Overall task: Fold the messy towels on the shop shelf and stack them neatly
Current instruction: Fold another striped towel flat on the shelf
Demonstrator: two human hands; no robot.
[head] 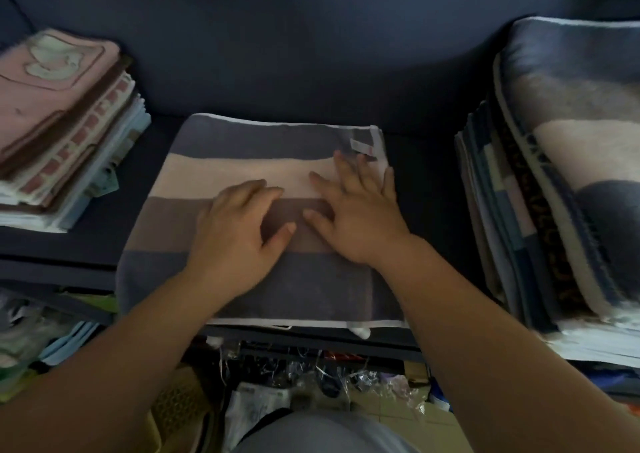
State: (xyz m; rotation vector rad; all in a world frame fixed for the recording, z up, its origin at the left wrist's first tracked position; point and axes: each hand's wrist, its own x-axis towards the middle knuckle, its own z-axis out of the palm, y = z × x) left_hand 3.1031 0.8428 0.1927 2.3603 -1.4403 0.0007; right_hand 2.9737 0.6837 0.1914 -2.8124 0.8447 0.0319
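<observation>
Striped towel (242, 161) lies folded flat at mid-shelf (422, 154) — left hand (239, 231) and right hand (360, 206) press it open-palmed, between stacked piles (59, 123) either side; stacking appears left.

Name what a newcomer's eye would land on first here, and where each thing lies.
Two hands rest on a striped towel folded mid-shelf: the left hand on its brown band, the right hand spread toward the label corner. Folded stacks flank it, a pink-topped stack left, a taller stack right.
</observation>
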